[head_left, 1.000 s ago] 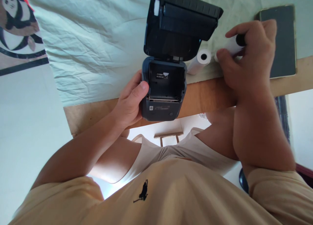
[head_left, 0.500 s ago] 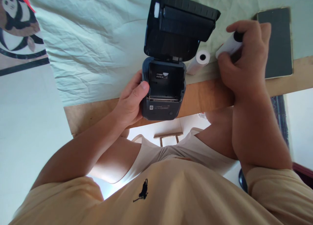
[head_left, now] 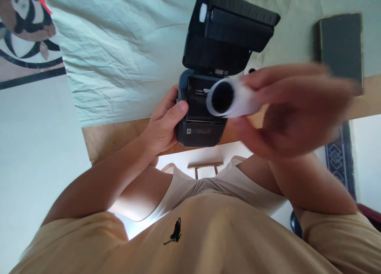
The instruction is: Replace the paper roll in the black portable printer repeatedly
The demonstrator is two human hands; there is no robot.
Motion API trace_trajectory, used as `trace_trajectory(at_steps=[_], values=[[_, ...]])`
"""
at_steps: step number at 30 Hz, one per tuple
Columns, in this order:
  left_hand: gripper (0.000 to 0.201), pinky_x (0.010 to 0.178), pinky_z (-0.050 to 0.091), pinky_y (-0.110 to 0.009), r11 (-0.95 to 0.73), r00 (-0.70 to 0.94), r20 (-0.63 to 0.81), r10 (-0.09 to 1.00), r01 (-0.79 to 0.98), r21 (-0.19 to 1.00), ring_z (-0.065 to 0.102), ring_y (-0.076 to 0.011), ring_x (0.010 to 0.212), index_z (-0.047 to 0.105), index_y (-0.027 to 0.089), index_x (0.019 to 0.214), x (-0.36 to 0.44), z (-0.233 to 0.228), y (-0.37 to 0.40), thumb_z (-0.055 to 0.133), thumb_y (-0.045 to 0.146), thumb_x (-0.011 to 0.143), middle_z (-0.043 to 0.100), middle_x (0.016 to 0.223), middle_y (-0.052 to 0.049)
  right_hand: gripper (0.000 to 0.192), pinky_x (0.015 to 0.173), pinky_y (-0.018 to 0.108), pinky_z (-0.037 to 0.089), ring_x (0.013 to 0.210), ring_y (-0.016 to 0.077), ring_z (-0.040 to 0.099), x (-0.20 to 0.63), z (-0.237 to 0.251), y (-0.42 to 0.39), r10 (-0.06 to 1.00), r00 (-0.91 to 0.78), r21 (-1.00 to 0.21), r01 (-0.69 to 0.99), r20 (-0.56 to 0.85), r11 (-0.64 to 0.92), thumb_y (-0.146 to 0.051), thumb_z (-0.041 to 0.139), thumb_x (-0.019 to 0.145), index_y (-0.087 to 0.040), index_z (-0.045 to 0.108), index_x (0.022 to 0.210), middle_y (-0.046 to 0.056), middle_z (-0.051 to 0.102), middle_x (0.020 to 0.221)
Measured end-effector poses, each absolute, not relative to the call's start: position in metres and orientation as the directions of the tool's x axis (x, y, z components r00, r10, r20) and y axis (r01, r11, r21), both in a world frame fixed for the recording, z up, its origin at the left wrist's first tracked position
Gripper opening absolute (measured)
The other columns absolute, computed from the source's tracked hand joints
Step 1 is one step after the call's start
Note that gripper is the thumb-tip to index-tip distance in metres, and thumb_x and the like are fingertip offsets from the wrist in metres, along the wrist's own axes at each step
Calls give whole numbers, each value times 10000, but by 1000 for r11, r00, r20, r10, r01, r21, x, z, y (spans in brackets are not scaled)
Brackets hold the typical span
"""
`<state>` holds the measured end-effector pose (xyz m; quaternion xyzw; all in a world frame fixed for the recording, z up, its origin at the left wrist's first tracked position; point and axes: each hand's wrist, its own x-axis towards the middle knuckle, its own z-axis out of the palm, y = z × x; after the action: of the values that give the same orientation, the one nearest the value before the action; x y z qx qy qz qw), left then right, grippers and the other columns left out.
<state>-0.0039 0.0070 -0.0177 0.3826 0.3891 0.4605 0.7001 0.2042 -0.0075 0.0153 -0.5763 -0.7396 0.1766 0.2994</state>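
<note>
Paper roll held over the open printer

My right hand (head_left: 285, 111), blurred, is clamped around a white paper roll with a dark hollow core (head_left: 229, 97), just above the open bay of the small dark-grey plastic label printer (head_left: 201, 107). My left hand (head_left: 163, 125) grips the printer's left side at the wooden table edge (head_left: 113, 135).

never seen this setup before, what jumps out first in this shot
The blurred right hand in the foreground grips a white paper roll, its dark core facing the camera. Behind it, a dark label printer sits lid-up at the table edge, steadied by the left hand. A dark phone lies far right.
</note>
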Motion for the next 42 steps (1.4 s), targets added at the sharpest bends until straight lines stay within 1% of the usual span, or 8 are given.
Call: trace_trajectory(at_steps=[4, 8, 11, 18, 23, 28, 36, 42], values=[[350, 883, 648, -304, 268, 275, -176, 945, -345, 899, 700, -258, 1247, 684, 206, 1149, -5, -18, 8, 743, 442, 898, 758, 1010, -37, 142, 880, 328, 644, 1051, 127, 756, 187, 11, 0, 717, -306, -420, 643, 626, 641, -220, 600, 956, -290, 595, 1080, -47, 756, 1156], [415, 1043, 618, -384, 311, 326, -193, 925, -361, 879, 625, -291, 1375, 649, 198, 1226, -7, -19, 8, 742, 444, 906, 749, 1201, -67, 192, 763, 320, 611, 1008, 148, 780, 189, 5, 11, 652, -332, -325, 661, 681, 676, -131, 672, 909, -243, 578, 1034, 0, 792, 1153], [436, 1032, 626, -402, 307, 324, -191, 927, -357, 882, 612, -312, 1389, 654, 186, 1230, -8, -20, 8, 744, 457, 901, 738, 1241, -83, 157, 689, 331, 565, 904, 149, 795, 192, 3, 12, 597, -358, -239, 678, 718, 695, -166, 717, 889, -233, 603, 974, -21, 810, 1113], [440, 1015, 627, -392, 342, 348, -219, 912, -346, 874, 661, -297, 1316, 650, 207, 1222, -9, -23, 9, 757, 468, 884, 746, 1197, -76, 56, 790, 309, 548, 955, 152, 791, 193, -2, 13, 595, -395, -239, 655, 700, 717, -193, 666, 953, -242, 660, 979, -36, 812, 1055], [326, 1018, 622, -406, 280, 384, -113, 916, -413, 867, 701, -280, 1244, 669, 220, 1191, -10, -29, 9, 692, 423, 938, 757, 1138, -67, 56, 737, 328, 510, 895, 172, 768, 191, 0, 13, 601, -386, -227, 678, 700, 699, -174, 688, 936, -191, 637, 919, -9, 797, 924], [380, 1035, 612, -395, 263, 318, -151, 936, -347, 900, 662, -288, 1311, 678, 220, 1192, -10, -28, 8, 733, 466, 907, 749, 1147, -61, 24, 788, 354, 488, 870, 171, 689, 189, 7, 8, 649, -372, -194, 752, 664, 630, -241, 660, 965, -248, 652, 986, -31, 796, 1007], [388, 804, 659, -331, 245, 311, -134, 941, -350, 904, 706, -286, 1230, 673, 200, 1187, -6, -25, 7, 702, 487, 926, 758, 1089, -65, 126, 719, 345, 449, 802, 183, 621, 179, 11, 6, 765, -351, -159, 850, 540, 502, -244, 607, 987, -282, 727, 995, -36, 757, 841], [373, 735, 638, -296, 259, 322, -148, 935, -338, 905, 758, -243, 1054, 664, 189, 1159, -5, -21, 8, 719, 470, 921, 757, 1080, -59, 275, 725, 339, 458, 860, 184, 629, 181, 20, 6, 818, -405, -194, 837, 409, 512, -349, 523, 1046, -302, 777, 952, -25, 774, 1022]])
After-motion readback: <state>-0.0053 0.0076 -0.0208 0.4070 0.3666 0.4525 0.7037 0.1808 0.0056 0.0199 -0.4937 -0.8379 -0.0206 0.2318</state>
